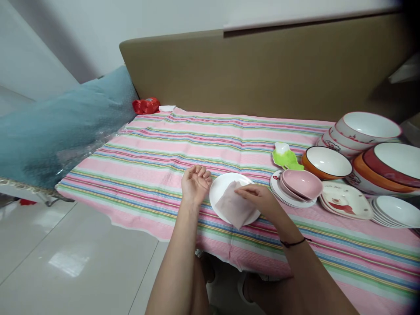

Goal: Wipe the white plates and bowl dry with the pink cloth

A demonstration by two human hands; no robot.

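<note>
A round white plate [217,187] lies on the striped pink cloth in front of me. Over it is a thin, pale pinkish sheet [235,207], which looks like a tissue or thin cloth and covers much of the plate. My right hand [258,197] pinches the upper right edge of this sheet between thumb and fingers. Just left of the plate, my left hand [196,184] is turned palm up. Its fingers are loosely curled, with nothing visible in them.
Pink bowls [303,183] on plates, a green leaf-shaped dish [288,159], an orange bowl [316,168], bear-print plates [348,199], small white dishes [398,210] and stacked large bowls [370,124] stand right. Red packages [146,106] lie far left. A brown board [262,74] rises behind.
</note>
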